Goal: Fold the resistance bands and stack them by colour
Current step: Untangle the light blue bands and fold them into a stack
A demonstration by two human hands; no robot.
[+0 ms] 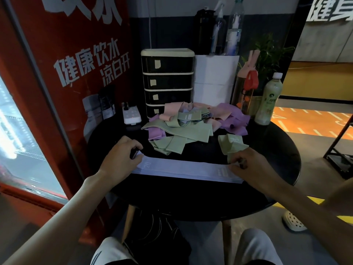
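A pale lilac-white resistance band [183, 169] lies stretched flat across the near part of the round black table [191, 199]. My left hand [122, 155] pinches its left end and my right hand [246, 163] pinches its right end. Beside my right hand sits a folded green band [232, 143]. Behind the flat band lies a loose heap of bands: green ones [179, 134] in front, purple ones [232, 119] to the right and left, pink ones [172, 109] at the back.
A black drawer unit [168, 79] and a white box [215, 79] stand behind the heap. Bottles [268, 100] crowd the back right, a white power strip [131, 113] lies back left. A red cooler [57, 73] borders the table's left side.
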